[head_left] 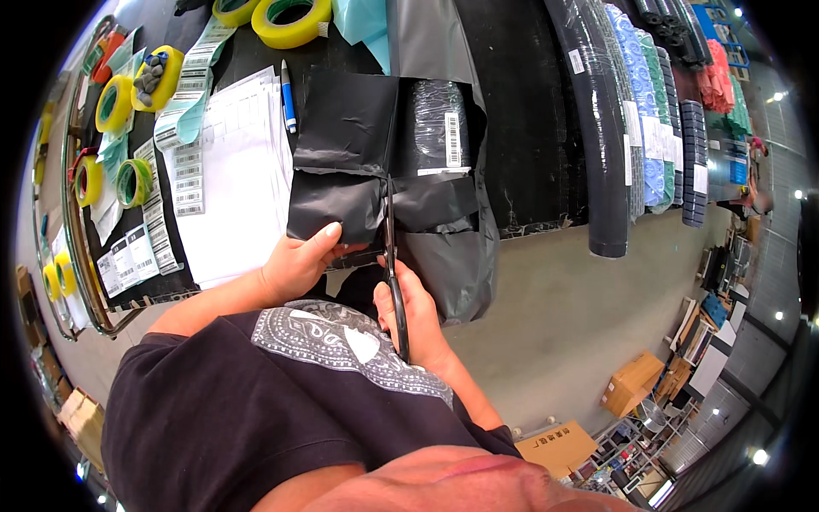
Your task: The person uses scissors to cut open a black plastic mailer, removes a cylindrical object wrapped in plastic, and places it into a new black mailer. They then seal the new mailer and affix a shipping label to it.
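Observation:
My right hand (416, 314) is closed round the black handles of a pair of scissors (392, 256). Their blades point away from me, along a slit in a black plastic mailing bag (452, 269). Left of the slit, my left hand (303, 263) pinches the near edge of a creased black flap (341, 128), its thumb on top. Through the opening shows a roll-shaped item in clear wrap (437, 111) with a white barcode label. The bag lies partly on the black table and hangs over its near edge.
Left are a stack of white papers (230, 179), a blue-white marker (287, 102), strips of barcode labels (183, 102) and several yellow tape rolls (290, 21). A metal rail (77, 256) borders that side. Wrapped rolls (601, 145) overhang the right edge. Cardboard boxes (633, 382) stand on the floor.

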A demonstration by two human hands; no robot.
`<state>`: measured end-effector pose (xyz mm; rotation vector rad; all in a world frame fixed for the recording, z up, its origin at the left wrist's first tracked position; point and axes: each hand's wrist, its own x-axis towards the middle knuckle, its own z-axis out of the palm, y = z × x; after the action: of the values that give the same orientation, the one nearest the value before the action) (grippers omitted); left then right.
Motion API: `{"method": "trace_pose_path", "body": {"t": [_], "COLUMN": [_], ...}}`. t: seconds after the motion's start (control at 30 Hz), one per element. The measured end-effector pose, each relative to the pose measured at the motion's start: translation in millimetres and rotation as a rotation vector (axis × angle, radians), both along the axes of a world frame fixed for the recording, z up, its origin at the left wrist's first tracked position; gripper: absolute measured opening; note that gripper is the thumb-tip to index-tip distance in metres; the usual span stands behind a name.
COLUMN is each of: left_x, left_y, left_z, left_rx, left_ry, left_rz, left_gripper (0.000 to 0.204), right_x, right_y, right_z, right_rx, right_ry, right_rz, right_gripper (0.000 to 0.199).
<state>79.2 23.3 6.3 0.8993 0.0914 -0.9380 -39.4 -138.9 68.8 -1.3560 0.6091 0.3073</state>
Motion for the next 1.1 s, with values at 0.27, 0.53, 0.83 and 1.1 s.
{"method": "trace_pose_path", "body": {"t": [0.27,0.53,0.83,1.1], "left_x": [-3,-3,-7,-4], "left_y": [-4,2,6,0], "left_z": [8,3,-1,10], "left_rx": [-0.025,0.004,0.011,0.024], "left_ry": [0.026,0.010,0.028,0.058], "left_rz": [0.041,0.007,0.006,0.013], "left_gripper": [0.034,0.043,0.040,0.036], "right_x": [-2,-4,-4,0], "right_y": [0,1,2,-3], "right_z": [-2,-6,-11,-10], "right_rx": [0.046,0.010,-0.018,-0.090], "right_ry": [0.020,0.020,-0.009,-0.002], "right_rz": [-0.044,-0.040,-0.054,-0.025], "right_gripper": [0.050,0.047,0.045,0.046]}}
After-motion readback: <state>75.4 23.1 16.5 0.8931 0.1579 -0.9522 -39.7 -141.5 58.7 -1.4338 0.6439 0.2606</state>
